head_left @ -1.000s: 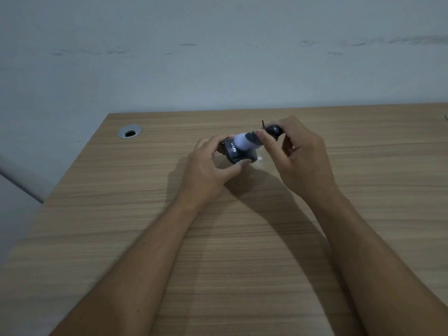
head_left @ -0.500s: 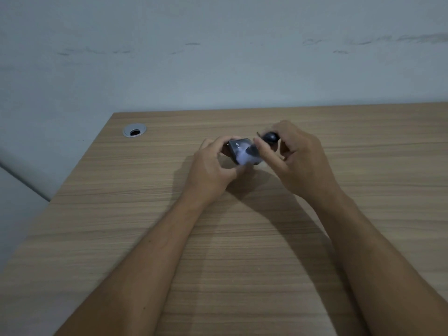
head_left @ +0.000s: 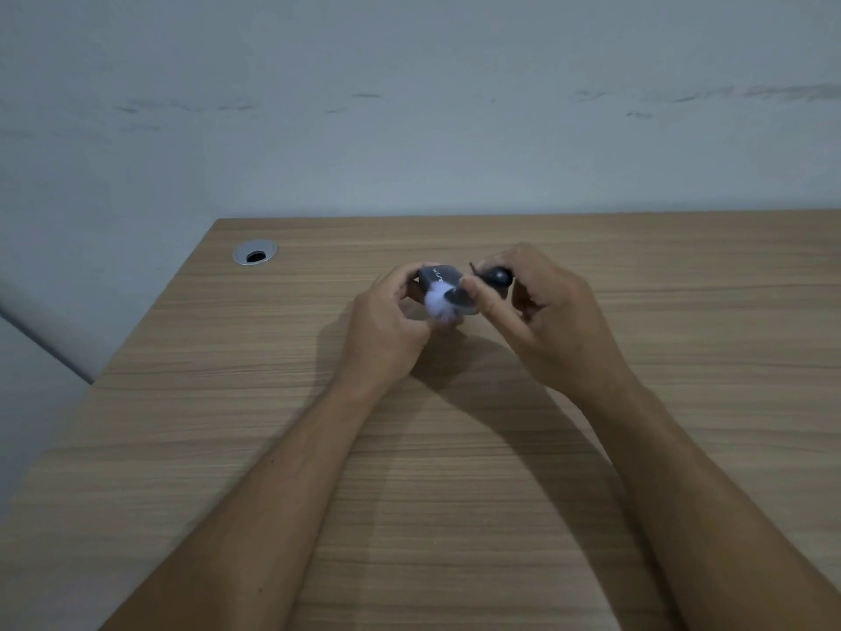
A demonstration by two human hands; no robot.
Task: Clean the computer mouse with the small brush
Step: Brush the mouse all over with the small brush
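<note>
My left hand grips a small dark computer mouse with pale lettering, held just above the wooden desk. My right hand pinches a small brush with a dark rounded handle. Its white bristles are blurred and press against the near side of the mouse. My fingers hide most of the mouse's body and the brush's middle.
A round silver cable grommet sits in the desk's far left corner. A pale wall rises right behind the desk's back edge. The desk's left edge runs diagonally, with a drop beside it.
The white bristles have swept down from the top of the mouse to its near side. Both hands shifted slightly, and the mouse tilted in my left hand.
</note>
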